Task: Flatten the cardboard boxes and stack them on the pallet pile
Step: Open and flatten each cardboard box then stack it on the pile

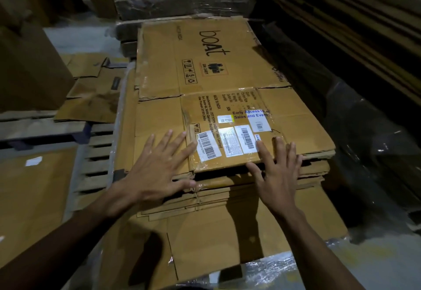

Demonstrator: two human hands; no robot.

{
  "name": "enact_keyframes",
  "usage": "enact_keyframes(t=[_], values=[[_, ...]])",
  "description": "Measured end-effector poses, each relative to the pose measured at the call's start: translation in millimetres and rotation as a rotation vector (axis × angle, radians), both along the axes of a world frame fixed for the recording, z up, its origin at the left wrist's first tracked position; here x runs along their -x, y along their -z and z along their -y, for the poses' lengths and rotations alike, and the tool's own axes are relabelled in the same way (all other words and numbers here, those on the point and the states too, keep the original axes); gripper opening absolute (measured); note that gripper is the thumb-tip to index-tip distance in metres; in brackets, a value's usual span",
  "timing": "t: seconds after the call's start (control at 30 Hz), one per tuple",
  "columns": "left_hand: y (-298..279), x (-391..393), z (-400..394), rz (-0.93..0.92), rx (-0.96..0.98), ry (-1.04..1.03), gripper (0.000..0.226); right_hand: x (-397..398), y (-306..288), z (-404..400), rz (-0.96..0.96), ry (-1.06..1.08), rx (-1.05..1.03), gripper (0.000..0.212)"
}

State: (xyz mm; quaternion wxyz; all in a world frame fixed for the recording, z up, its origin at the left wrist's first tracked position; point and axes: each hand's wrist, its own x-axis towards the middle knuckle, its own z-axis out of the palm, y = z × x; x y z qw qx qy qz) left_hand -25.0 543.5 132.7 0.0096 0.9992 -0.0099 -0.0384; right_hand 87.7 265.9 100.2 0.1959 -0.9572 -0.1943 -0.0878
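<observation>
Your left hand (pixel 159 166) and right hand (pixel 276 171) lie flat, fingers spread, on the near edge of the top flattened box (pixel 205 73), with no grip closed on it. Barcode labels (pixel 227 141) sit between your hands. Under your palms the pile (pixel 227 198) steps outward toward you, over plastic wrap (pixel 262 267).

A dim warehouse: beyond the left hand (pixel 157 171) stand shrink-wrapped cardboard bundles (pixel 186 5), a wooden pallet (pixel 45 125) lies to its left, and flattened shipping cartons (pixel 205 66) carry barcode labels (pixel 207 145).
</observation>
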Motion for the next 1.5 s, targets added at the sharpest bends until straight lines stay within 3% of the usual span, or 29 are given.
enact_keyframes(t=[0.2, 0.47, 0.7, 0.83, 1.0, 1.13, 1.33, 1.43, 1.5], values=[[4, -30, -20, 0.038, -0.045, -0.054, 0.084, -28, -24, -25, -0.105, -0.014, 0.109, 0.062], [3, -33, -21, 0.023, -0.054, -0.082, 0.091, -15, -40, -31, -0.225, 0.043, 0.033, 0.063], [14, 6, 49, 0.183, 0.060, -0.228, 0.081, 64, -3, 42, -0.279, 0.130, -0.169, 0.054], [24, 35, 107, 0.200, 0.231, -0.222, 0.068, 114, 33, 95, -0.391, 0.257, -0.200, 0.051], [43, 59, 193, 0.054, 0.186, 0.064, 0.063, 181, 68, 154, -0.491, 0.479, -0.251, 0.049], [60, 64, 249, -0.057, 0.141, 0.351, 0.079, 243, 84, 193, -0.511, 0.706, -0.305, 0.051], [94, 85, 317, -0.262, 0.084, 0.706, 0.079, 361, 114, 210, -0.626, 1.105, -0.379, 0.059], [106, 113, 346, -0.372, 0.037, 0.871, 0.055, 434, 121, 192, -0.643, 1.342, -0.479, 0.058], [116, 139, 366, -0.398, 0.024, 0.989, 0.053, 485, 127, 174, -0.642, 1.503, -0.544, 0.059]])
